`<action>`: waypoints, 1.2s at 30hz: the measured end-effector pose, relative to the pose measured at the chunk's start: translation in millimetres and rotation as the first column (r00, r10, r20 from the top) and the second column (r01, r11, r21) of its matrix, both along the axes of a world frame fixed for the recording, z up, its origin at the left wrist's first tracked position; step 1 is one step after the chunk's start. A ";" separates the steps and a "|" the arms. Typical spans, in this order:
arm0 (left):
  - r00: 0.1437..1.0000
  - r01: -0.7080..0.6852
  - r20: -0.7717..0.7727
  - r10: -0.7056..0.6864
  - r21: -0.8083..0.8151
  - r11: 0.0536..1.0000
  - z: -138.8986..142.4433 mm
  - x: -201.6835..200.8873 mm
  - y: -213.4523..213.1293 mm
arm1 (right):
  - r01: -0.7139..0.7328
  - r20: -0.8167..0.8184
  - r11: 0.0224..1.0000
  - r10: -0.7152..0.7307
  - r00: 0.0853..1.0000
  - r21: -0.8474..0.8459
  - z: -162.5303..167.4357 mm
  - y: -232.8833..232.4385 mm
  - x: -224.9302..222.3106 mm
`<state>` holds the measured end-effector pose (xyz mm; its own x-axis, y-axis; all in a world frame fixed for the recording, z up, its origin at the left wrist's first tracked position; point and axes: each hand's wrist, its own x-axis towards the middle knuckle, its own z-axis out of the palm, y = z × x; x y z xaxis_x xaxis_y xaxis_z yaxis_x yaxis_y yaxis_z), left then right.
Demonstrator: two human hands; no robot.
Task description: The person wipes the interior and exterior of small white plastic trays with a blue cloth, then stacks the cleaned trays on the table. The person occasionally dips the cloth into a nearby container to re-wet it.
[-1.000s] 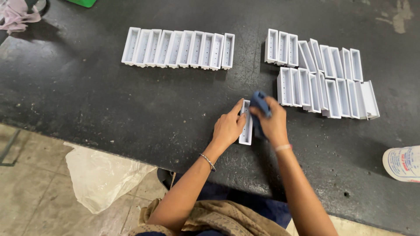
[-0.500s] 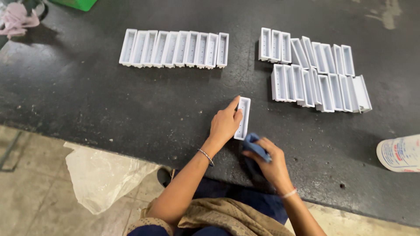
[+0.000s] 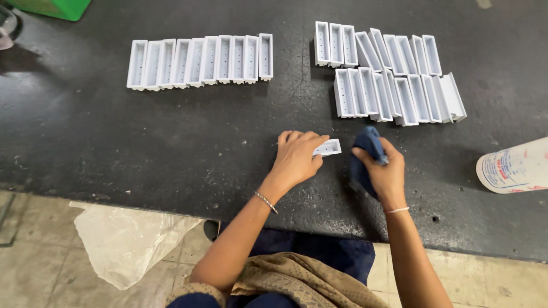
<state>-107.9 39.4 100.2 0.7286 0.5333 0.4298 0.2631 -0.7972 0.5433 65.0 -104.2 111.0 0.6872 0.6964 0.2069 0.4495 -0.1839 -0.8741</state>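
— Tabletop (image 3: 142, 142), dark and scuffed, carries two groups of white trays: a neat row (image 3: 201, 60) left, a looser double row (image 3: 394, 80) right. What's changed?

— One small white tray (image 3: 327, 148) stood lengthwise a moment ago; now its long axis runs sideways, open face up, at the near edge.

— Hands?

— Left hand (image 3: 297, 157) clamps its left end. Right hand (image 3: 382, 168), just beside, has lifted the blue cloth (image 3: 365, 154), fist closed around it.

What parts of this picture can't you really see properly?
- Small white plastic tray: head view, the left hand covers most of it.
- Dark blue cloth: the right hand bunches it up, so its full shape is hidden.
- White plastic bottle: cut off by the right edge.
- Green box: cut off by the top edge.
- Tiny holes in the white tray rows: too small to count.
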 end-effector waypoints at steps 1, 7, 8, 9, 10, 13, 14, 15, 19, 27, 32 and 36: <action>1.000 -0.017 0.026 0.017 -0.010 1.000 -1.1 -0.5 -3.8 | -0.013 0.021 1.000 0.013 1.000 -0.026 0.6 4.2 -0.7; 0.991 -0.103 0.083 0.106 -0.043 0.994 -4.8 -0.2 -14.9 | -0.084 0.175 0.985 0.111 0.978 -0.153 -2.8 33.2 -3.6; 0.989 -0.108 0.095 0.111 -0.039 0.993 -5.2 -0.4 -14.9 | -0.100 0.226 0.983 0.134 0.965 -0.154 -2.5 38.1 -1.4; 0.989 -0.113 0.090 0.115 -0.028 0.993 -5.8 -0.5 -15.1 | -0.112 0.275 0.981 0.152 0.949 -0.157 -2.7 41.9 0.2; 0.989 -0.118 0.091 0.119 -0.017 0.993 -6.0 -0.1 -15.4 | -0.133 0.295 0.980 0.173 0.940 -0.150 -2.3 46.6 2.0; 0.993 -0.109 0.048 0.111 -0.036 0.993 -4.8 1.4 -13.6 | -0.199 0.330 0.972 0.230 0.915 -0.126 2.4 56.4 5.8; 0.994 -0.103 0.025 0.105 -0.051 0.993 -3.9 1.5 -12.3 | -0.216 0.320 0.969 0.245 0.915 -0.122 5.1 56.2 6.2; 0.997 -0.072 -0.009 0.072 -0.047 0.996 -2.9 1.2 -9.2 | -0.234 0.310 0.965 0.260 0.915 -0.120 8.2 53.8 5.6; 0.996 0.046 -0.073 -0.048 -0.027 0.999 -1.1 -4.5 7.5 | -0.206 0.162 0.930 0.264 0.951 -0.306 19.4 27.6 -4.3; 0.977 -0.125 0.126 0.171 -0.307 0.943 -20.0 -17.9 6.2 | 0.001 0.126 0.967 0.032 0.991 -0.256 16.2 -11.3 -39.9; 0.985 -0.153 0.007 0.173 -0.431 0.889 -29.9 -6.5 -9.4 | -0.003 0.231 0.996 0.024 0.973 -0.090 15.8 -7.9 -56.1; 0.989 -0.104 0.053 0.135 -0.393 0.914 -34.7 4.8 -13.1 | -0.054 0.225 0.991 0.081 0.971 -0.121 4.8 6.7 -69.4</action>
